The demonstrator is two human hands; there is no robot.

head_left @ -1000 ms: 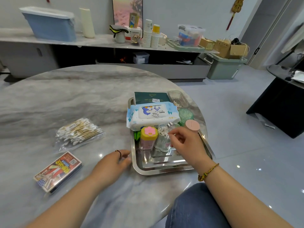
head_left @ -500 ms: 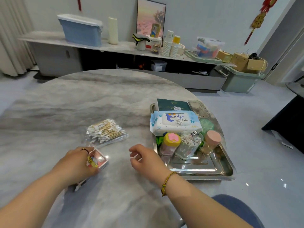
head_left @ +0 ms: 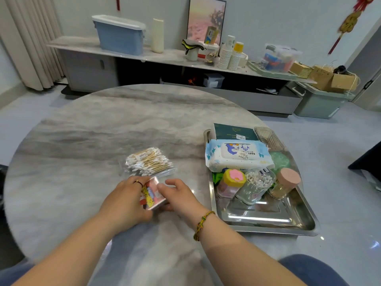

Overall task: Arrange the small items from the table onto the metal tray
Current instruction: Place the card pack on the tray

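Observation:
A small red and pink card box (head_left: 153, 193) is tilted up off the marble table (head_left: 92, 131), gripped from the left by my left hand (head_left: 125, 200). My right hand (head_left: 178, 196) closes on the box's right side. Just behind them lies a clear bag of cotton swabs (head_left: 147, 162). To the right sits the metal tray (head_left: 268, 228), holding a baby wipes pack (head_left: 237, 154), a dark green box (head_left: 233, 132), a yellow-lidded jar (head_left: 232, 182), a clear jar of swabs (head_left: 255, 186) and a pink-lidded jar (head_left: 285, 183).
A clear plastic basket (head_left: 269, 139) and a green item (head_left: 280, 159) fill the tray's far right. The tray's near half is bare metal. A long sideboard (head_left: 165, 58) with a blue bin, cups and boxes stands beyond the table. My knees are under the near edge.
My left hand reached the card box, lifted it and carried it rightward. My right hand left the jars on the tray and came across to meet the box. The view shifted left.

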